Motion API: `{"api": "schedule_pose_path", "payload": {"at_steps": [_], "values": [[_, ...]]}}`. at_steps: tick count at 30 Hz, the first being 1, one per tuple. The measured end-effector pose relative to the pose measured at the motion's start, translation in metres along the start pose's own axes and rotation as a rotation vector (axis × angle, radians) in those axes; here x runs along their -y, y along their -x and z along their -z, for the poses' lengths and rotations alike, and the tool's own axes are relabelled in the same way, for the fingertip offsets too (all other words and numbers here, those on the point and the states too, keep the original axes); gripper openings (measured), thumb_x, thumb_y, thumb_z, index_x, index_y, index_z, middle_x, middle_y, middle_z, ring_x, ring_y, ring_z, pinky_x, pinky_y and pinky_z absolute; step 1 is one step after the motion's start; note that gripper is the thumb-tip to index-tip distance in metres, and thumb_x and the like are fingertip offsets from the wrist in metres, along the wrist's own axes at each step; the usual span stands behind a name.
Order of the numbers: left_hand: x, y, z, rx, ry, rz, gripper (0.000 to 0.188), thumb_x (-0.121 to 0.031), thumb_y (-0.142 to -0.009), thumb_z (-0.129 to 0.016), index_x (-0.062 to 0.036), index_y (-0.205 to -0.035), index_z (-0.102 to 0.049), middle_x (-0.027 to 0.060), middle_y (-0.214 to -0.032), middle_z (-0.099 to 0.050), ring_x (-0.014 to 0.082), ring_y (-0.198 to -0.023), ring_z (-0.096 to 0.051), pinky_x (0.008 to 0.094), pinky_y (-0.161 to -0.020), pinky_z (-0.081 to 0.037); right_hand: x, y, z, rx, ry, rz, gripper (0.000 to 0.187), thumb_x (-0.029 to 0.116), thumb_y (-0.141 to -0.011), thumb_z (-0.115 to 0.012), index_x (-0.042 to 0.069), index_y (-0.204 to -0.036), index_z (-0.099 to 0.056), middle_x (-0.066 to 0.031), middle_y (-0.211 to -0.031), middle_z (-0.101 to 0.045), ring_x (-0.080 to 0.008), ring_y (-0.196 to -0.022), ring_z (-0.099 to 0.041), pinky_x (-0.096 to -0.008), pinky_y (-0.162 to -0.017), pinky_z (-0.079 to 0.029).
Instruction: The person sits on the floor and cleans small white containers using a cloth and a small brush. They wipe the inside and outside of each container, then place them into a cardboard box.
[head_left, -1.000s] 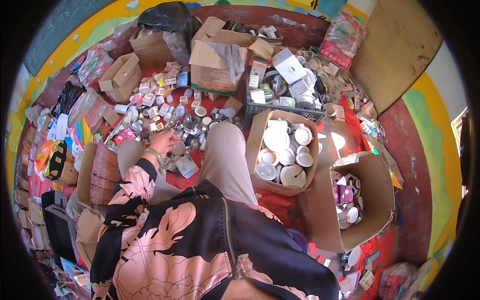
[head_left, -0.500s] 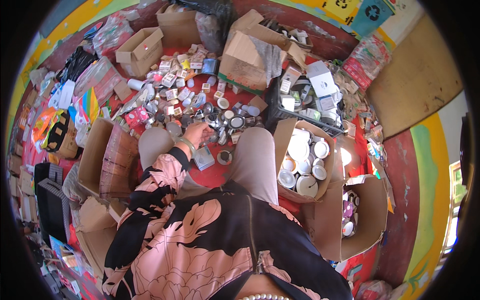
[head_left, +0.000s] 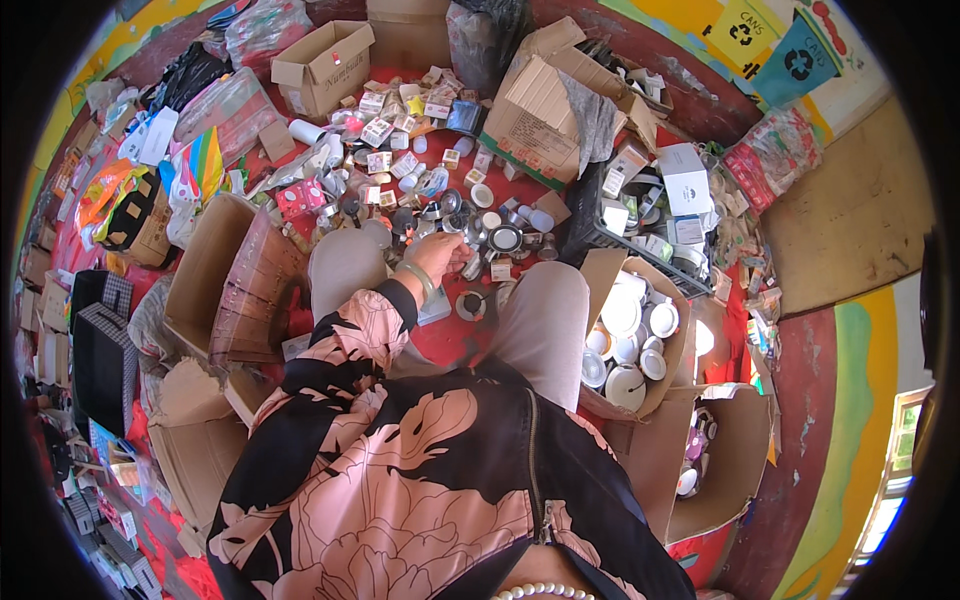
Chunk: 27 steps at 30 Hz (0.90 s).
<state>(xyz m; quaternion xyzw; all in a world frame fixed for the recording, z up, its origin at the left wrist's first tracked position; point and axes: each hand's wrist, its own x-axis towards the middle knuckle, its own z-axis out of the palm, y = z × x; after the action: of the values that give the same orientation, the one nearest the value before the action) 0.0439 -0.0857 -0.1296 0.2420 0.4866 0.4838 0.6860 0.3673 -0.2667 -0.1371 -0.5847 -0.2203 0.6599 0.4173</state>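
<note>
My left hand (head_left: 438, 256), with a pale bracelet at its wrist, reaches past my left knee to the near edge of a pile of round silver and white light fittings (head_left: 505, 238). Its fingers point forward and down, partly stretched, and nothing shows held in them. Just beyond the fingertips are metal-rimmed round fittings. Under the wrist, a small white and blue box (head_left: 433, 307) is mostly covered. Between my knees lies a round fitting with a dark centre (head_left: 471, 305). My right hand is out of view.
By my right knee, a cardboard box (head_left: 668, 385) holds round white lamps. Beyond it stands a black crate (head_left: 640, 250) of boxes and fittings. An open carton (head_left: 735, 480) sits at my right, another (head_left: 205, 275) at my left. Many small boxes (head_left: 378, 132) cover the red floor ahead.
My left hand has moved forward and right, from above the small white and blue box to the edge of the fittings. The whole view has shifted slightly.
</note>
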Motion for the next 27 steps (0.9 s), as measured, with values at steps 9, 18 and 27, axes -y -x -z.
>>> {"api": "schedule_pose_path", "payload": {"at_steps": [9, 18, 27], "values": [[0.005, 0.004, -0.004, -0.03, -0.038, 0.001, 0.028, -0.03, -0.091, -0.052, -0.0098, -0.072, -0.055, 0.0062, -0.087, -0.066, 0.0149, -0.08, -0.062, 0.0278, -0.067, -0.047, -0.009, 0.01, 0.058, -0.11, -0.031, -0.034, 0.023, 0.022, -0.093, -0.044, 0.007, -0.106, -0.055, -0.0123, -0.08, -0.059, -0.0181, -0.059, -0.056, -0.0277, -0.053, -0.047], [0.023, 0.001, -0.006, -0.047, -0.108, 0.01, 0.023, -0.026, -0.088, -0.053, -0.0076, -0.074, -0.058, 0.0065, -0.081, -0.065, 0.0153, -0.071, -0.062, 0.0272, -0.062, -0.048, -0.014, 0.022, 0.11, -0.208, -0.048, -0.05, 0.024, 0.022, -0.093, -0.044, 0.007, -0.108, -0.055, -0.0127, -0.08, -0.059, -0.0181, -0.059, -0.056, -0.0275, -0.054, -0.047], [0.027, 0.005, -0.015, -0.028, -0.377, -0.038, 0.029, -0.028, -0.088, -0.056, -0.0041, -0.075, -0.065, 0.0055, -0.071, -0.063, 0.0133, -0.063, -0.058, 0.0268, -0.056, -0.045, -0.018, 0.03, 0.137, -0.263, -0.056, -0.061, 0.026, 0.023, -0.093, -0.044, 0.007, -0.11, -0.054, -0.0132, -0.08, -0.059, -0.018, -0.059, -0.055, -0.0273, -0.054, -0.047]]}}
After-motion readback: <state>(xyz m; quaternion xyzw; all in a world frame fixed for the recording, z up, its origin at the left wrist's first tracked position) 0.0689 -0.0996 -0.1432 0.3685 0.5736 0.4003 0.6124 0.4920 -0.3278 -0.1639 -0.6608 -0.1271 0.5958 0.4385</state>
